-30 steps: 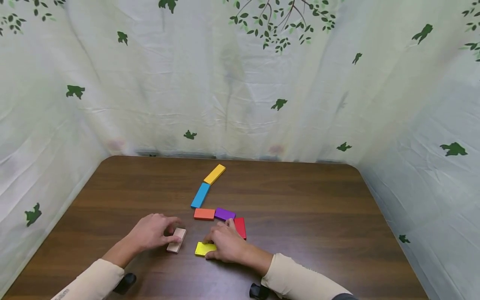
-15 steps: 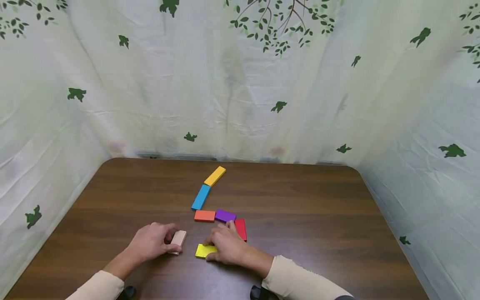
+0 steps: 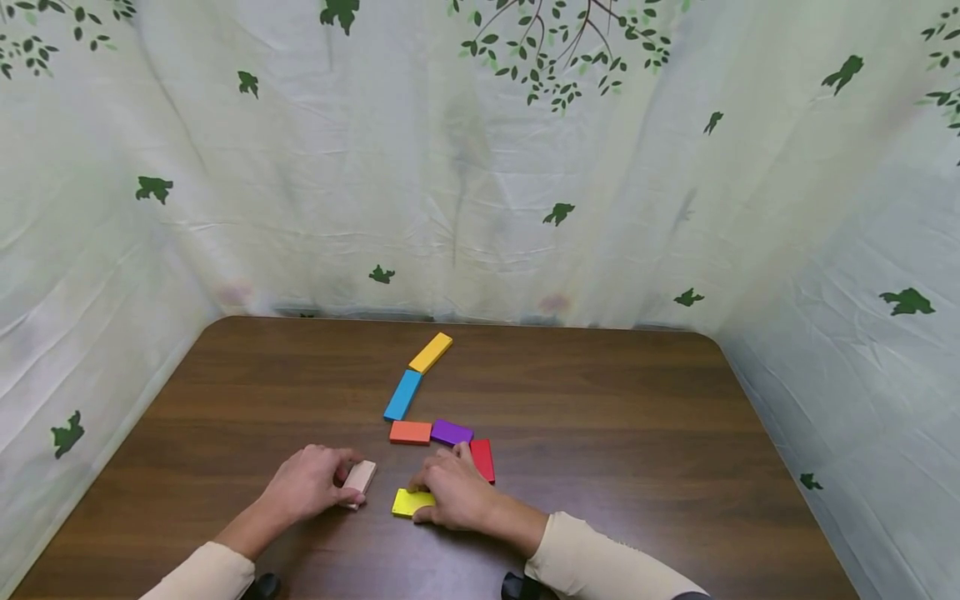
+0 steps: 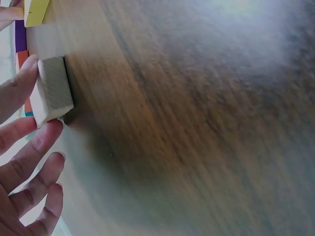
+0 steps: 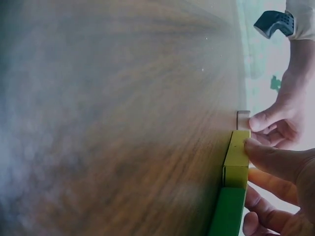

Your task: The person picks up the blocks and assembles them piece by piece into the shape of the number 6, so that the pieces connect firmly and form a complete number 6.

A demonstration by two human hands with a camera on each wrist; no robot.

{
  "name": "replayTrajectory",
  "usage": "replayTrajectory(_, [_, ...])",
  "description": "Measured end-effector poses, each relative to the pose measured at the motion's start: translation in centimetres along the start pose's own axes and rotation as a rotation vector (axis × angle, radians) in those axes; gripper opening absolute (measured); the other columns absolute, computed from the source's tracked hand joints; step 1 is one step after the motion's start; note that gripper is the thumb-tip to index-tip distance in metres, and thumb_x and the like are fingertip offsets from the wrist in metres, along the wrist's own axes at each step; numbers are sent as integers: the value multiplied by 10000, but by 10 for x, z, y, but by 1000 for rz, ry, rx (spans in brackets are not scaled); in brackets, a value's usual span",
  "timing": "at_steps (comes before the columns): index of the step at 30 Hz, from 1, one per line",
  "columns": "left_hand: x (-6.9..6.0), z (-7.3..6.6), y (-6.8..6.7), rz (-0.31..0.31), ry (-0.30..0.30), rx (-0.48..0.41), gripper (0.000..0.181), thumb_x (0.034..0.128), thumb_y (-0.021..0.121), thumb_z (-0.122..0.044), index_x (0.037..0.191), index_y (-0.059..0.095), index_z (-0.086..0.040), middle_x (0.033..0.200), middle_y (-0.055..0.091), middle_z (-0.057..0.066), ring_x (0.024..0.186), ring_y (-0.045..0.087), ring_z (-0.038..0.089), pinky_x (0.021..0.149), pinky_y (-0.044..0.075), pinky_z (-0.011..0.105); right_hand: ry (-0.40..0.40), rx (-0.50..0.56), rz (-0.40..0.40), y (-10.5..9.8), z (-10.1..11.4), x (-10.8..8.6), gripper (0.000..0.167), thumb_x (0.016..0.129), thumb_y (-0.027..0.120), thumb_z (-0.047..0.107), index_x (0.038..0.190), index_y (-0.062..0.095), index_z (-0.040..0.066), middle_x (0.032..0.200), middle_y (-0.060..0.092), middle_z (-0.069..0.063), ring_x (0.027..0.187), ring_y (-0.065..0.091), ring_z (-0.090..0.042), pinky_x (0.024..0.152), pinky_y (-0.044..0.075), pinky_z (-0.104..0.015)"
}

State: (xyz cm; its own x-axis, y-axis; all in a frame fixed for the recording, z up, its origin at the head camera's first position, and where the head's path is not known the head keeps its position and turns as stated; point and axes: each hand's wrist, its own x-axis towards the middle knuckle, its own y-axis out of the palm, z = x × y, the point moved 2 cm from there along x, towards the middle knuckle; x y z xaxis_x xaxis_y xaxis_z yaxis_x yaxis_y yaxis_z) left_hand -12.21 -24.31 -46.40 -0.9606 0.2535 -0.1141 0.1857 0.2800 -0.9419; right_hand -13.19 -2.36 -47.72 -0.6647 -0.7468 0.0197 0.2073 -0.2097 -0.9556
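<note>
A pale, uncoloured wooden block [image 3: 361, 479] lies at the near end of a chain of coloured blocks, apart from the rest. My left hand [image 3: 309, 483] pinches it between thumb and fingers; the left wrist view shows the pale block [image 4: 55, 88] held at both ends. To its right, my right hand [image 3: 459, 490] has thumb and fingers on opposite edges of a yellow block [image 3: 411, 502]. In the right wrist view a green block [image 5: 228, 211] touches the end of the yellow block [image 5: 237, 155]; from the head, my right hand hides the green one.
Beyond my hands the line goes on with a red block [image 3: 482, 461], a purple block [image 3: 452, 432], an orange block [image 3: 410, 432], a blue block [image 3: 402, 395] and an amber block [image 3: 431, 352]. Leaf-printed white curtains [image 3: 450, 167] enclose the brown table [image 3: 600, 417].
My left hand's grip on the pale block has shifted, its thumb now nearer the block's close end. The pale block has slid very slightly right. My right hand stays on the yellow block.
</note>
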Motion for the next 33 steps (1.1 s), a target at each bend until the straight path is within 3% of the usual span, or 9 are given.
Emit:
replayTrajectory(20, [27,0,-3,19,-88,-47,560,717,839,-374,1172,699,-81,713,532,-44,616,435,127,526,350,270,7,33,20,0,-1,0,319,778,798,399,1041,756,224,883,630,149,865,491,-34,794,276,-309])
replayTrajectory(33, [38,3,-4,18,-89,-60,562,749,823,-359,1202,680,-59,770,573,-25,661,458,138,553,378,285,-2,56,16,0,-2,-1,319,780,798,395,1048,758,227,860,623,164,839,474,-14,781,268,-304])
